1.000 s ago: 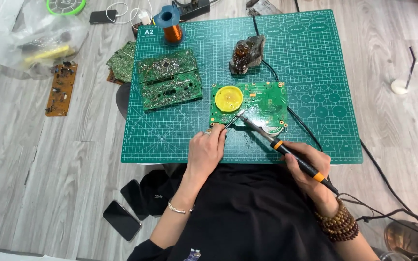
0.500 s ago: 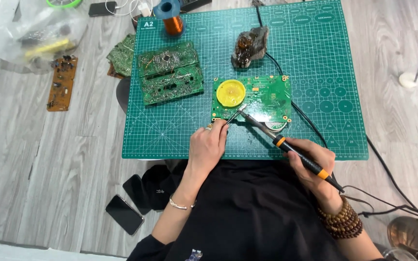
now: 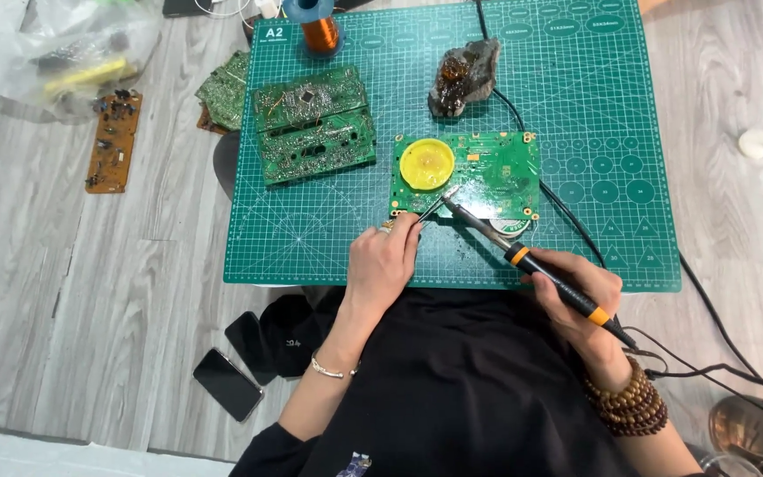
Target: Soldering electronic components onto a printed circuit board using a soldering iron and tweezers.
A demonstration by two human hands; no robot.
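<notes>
Solder work centres on the green circuit board, lying flat on the cutting mat: thin, stiff, light, and we judge it fragile, best taken by its edges. Our left hand has its grip pinching tweezers at the board's near edge; our right hand wraps the soldering iron. Farther left lie more boards.

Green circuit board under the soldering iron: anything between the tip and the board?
Nothing visible. The black-and-orange soldering iron in the right hand reaches the green circuit board beside the left hand's metal tweezers; the round yellow disc sits clear.
</notes>
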